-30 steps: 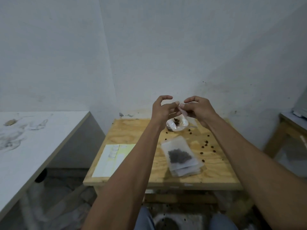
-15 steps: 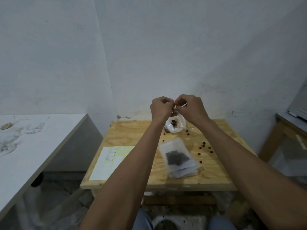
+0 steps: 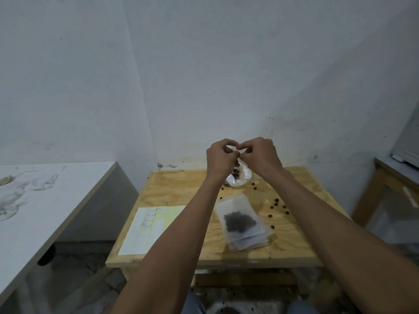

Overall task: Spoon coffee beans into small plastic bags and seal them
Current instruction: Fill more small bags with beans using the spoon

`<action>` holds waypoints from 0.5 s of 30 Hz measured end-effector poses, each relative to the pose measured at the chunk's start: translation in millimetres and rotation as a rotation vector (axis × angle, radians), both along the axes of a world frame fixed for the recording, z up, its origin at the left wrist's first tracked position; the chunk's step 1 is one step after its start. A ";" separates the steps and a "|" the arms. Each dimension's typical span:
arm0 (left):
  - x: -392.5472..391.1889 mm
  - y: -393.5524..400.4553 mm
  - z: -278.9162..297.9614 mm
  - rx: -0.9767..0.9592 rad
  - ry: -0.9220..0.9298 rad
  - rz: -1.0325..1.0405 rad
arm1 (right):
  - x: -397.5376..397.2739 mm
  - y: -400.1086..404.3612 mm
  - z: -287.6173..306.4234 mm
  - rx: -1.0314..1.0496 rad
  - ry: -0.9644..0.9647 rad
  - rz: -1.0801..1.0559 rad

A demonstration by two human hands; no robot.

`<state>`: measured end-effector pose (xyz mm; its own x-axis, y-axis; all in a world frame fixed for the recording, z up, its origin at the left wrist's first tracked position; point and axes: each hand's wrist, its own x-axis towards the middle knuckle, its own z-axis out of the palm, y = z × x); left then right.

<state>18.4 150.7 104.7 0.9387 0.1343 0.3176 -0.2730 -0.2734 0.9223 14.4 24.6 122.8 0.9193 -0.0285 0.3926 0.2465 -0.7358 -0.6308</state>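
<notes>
Since half a second ago the two fists have been kept together at the mouth of the bag, the knuckles now drawn a little closer, and little else has been shifted. A small clear plastic bag holding a few dark coffee beans point(image 3: 238, 175) is held up above the far part of the desk, hanging below the fingers. Its top edge is pinched by the left hand point(image 3: 221, 158) and the right hand point(image 3: 258, 156), both closed on it with thumbs and forefingers pressed together, the fingertips of the two hands touching. Whether the seal is fully pressed cannot be told, as the strip is hidden by the fingers.

Nearer on the light plywood desk point(image 3: 181, 193) a stack of flat translucent bags point(image 3: 246, 223) is laid, the top one holding a dark patch of beans. Loose dark coffee beans point(image 3: 275, 203) are scattered to the right of the stack and below the held bag. A pale yellow and white sheet of paper point(image 3: 149, 230) is laid at the left near corner. A white desk with stains point(image 3: 34, 205) is seen to the left, and a wooden-framed table point(image 3: 390, 177) at the right edge.
</notes>
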 end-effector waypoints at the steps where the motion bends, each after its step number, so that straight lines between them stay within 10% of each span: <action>1: 0.5 -1.7 -2.0 0.027 -0.015 0.022 | 0.1 0.7 -3.6 -0.008 -0.013 -0.016; 15: 2.9 10.0 -2.6 0.290 -0.300 -0.124 | 3.6 -14.9 4.6 0.051 -0.241 -0.010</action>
